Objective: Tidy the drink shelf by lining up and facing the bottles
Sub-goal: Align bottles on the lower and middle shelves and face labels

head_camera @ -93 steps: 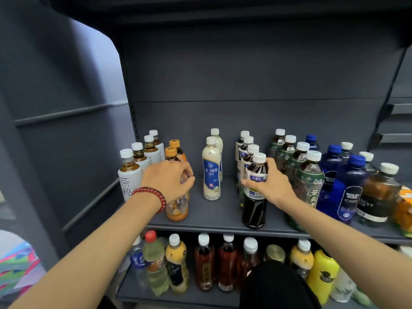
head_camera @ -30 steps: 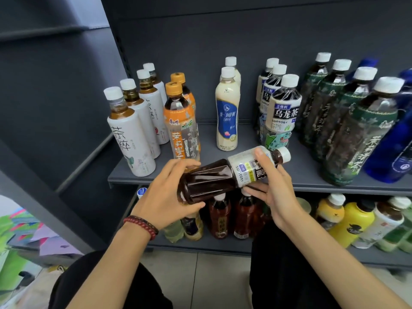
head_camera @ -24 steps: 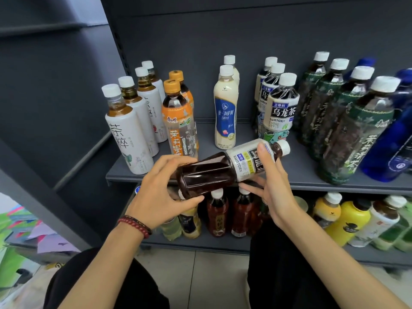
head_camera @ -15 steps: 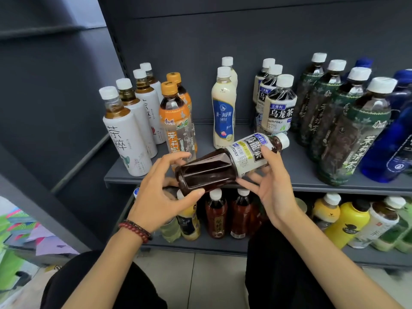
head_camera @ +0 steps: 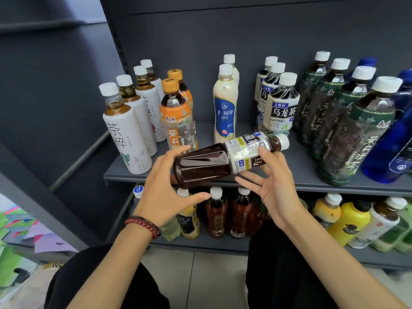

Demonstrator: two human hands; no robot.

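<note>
Left grip [head_camera: 165, 192] clasps tea bottle [head_camera: 205, 163]; right grip [head_camera: 276, 188], spread, apparently touches it.

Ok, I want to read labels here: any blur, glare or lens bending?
Head view: the upright Suntory label is sharp; the held bottle shows soft highlights, no washout; green bottles at the right edge lean from wide-angle bending; the lower shelf is dimmer.

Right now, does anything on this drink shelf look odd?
One Suntory oolong tea bottle is off the shelf, lying sideways in mid-air, cap to the right. The left hand grips its base; the right hand touches its label with straight fingers. The other Suntory bottles stand upright.
</note>
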